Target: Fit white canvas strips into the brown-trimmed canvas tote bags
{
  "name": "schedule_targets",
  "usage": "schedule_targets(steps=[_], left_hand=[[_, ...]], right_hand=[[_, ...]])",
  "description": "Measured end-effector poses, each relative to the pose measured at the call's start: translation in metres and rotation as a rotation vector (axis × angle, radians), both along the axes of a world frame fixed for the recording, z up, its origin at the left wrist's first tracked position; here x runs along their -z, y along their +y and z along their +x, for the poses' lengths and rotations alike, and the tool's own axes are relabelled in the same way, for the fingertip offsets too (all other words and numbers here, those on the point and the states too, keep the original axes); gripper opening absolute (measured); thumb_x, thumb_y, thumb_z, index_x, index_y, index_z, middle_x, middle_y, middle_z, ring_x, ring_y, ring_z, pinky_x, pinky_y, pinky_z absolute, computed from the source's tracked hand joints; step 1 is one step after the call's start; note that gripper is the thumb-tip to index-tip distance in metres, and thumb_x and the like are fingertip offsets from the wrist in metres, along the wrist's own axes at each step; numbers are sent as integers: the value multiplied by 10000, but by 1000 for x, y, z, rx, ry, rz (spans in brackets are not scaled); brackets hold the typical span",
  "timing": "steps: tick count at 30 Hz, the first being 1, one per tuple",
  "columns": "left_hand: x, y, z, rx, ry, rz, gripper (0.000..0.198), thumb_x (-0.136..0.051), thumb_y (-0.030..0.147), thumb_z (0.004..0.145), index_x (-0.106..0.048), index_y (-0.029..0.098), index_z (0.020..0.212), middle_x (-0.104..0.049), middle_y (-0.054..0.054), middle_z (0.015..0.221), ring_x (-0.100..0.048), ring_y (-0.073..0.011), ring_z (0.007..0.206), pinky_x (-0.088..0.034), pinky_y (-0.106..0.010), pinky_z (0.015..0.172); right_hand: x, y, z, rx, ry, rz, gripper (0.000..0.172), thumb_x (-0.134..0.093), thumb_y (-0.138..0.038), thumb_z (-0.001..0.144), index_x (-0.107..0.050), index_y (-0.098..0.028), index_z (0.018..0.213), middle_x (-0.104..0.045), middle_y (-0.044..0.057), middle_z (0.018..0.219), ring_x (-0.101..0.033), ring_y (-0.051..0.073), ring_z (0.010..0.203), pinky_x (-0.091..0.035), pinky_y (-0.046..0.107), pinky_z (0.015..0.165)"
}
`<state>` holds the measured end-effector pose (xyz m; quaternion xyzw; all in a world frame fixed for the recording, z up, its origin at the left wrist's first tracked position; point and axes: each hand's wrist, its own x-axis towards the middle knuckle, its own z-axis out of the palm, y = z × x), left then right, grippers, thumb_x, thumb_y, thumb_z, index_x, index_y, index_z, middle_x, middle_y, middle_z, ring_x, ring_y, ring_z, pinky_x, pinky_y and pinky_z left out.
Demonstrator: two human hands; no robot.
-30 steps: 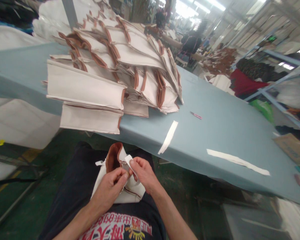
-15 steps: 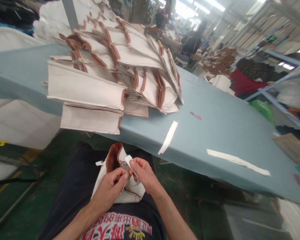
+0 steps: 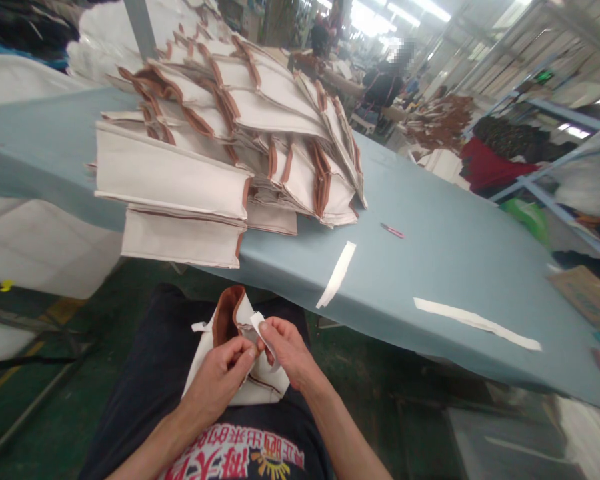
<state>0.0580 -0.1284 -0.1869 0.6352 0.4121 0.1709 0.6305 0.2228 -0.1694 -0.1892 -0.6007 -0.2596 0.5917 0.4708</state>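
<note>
On my lap rests a white fabric bag (image 3: pixel 203 363) with a brown lining, its mouth gaping upward. My left hand (image 3: pixel 230 367) pinches the bag's near rim between thumb and fingers. Close beside it, my right hand (image 3: pixel 285 343) is closed on a narrow white strip (image 3: pixel 257 320) that lies along the bag's right edge. The strip's upper end sticks out past my thumb. Another white tab (image 3: pixel 199 327) juts from the bag's left side. My fingers hide the spot where strip and rim meet.
A blue-grey covered table (image 3: pixel 460 260) runs across in front of me. Stacked white bags with brown edging (image 3: pixel 175 173) fill its left part. Small pink-handled snips (image 3: pixel 393 231), a short white strip (image 3: pixel 337 275) and a longer one (image 3: pixel 477 323) lie to the right. A person (image 3: pixel 380 87) sits farther back.
</note>
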Motion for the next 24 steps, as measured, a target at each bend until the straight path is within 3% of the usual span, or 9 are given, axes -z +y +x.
schedule_targets(steps=[24], left_hand=[[2,-2,-2,-20,-12,4,402,-541,547,934,-634,205,744,-504,48,619,-446,-160,572,-365,-285,577]], right_hand=[[27,-11,-5,-1,12,-25,656,-786,-823,767,-568,-206,724,-475,-85,512,-324,67,460,-251,211,470]])
